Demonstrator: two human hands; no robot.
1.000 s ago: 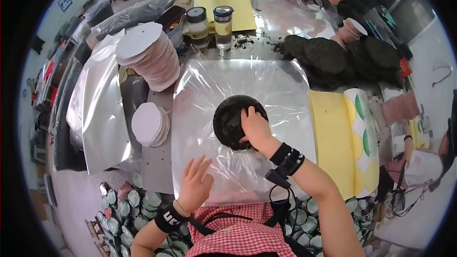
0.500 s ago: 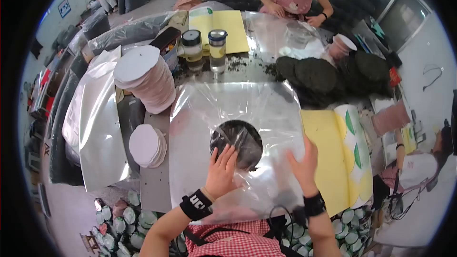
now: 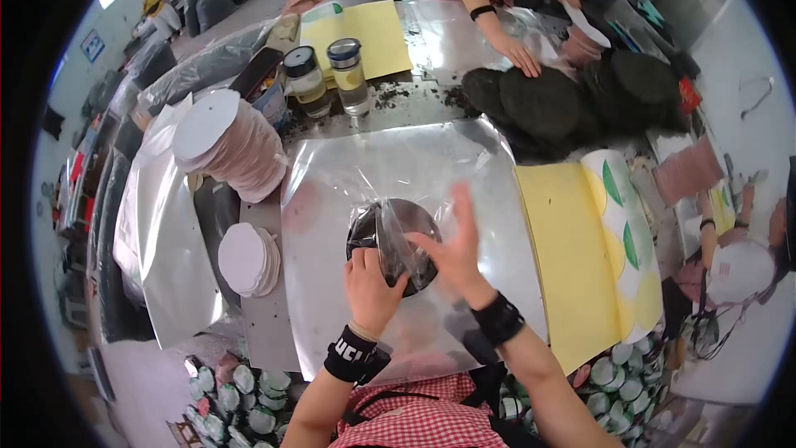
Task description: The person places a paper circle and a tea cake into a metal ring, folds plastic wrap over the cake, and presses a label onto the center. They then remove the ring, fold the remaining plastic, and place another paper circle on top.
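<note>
A dark round disc (image 3: 419, 214) lies on a shiny metal-like sheet (image 3: 332, 170), partly covered by creased clear plastic film (image 3: 396, 241). At its lower left edge my left hand (image 3: 371, 292) has its fingers bent over the film and its thumb against the disc, closed on the film there. My right hand (image 3: 462, 255) is over the disc's right side, fingers spread and pointing away from me, thumb stretched left to the film. Its fingertips are slightly blurred.
White round pieces are stacked low (image 3: 247, 259) and tall (image 3: 207, 129) on the left. Two bottles (image 3: 348, 75) stand behind the sheet. Dark discs (image 3: 539, 108) pile up at back right, under a co-worker's hand (image 3: 521, 54). Yellow sheets (image 3: 568, 257) lie right.
My right hand has swung left from the sheet's right edge to the disc. My left fingers have bent from lying flat, and the film is bunched. The co-worker's hand has reached the dark pile.
</note>
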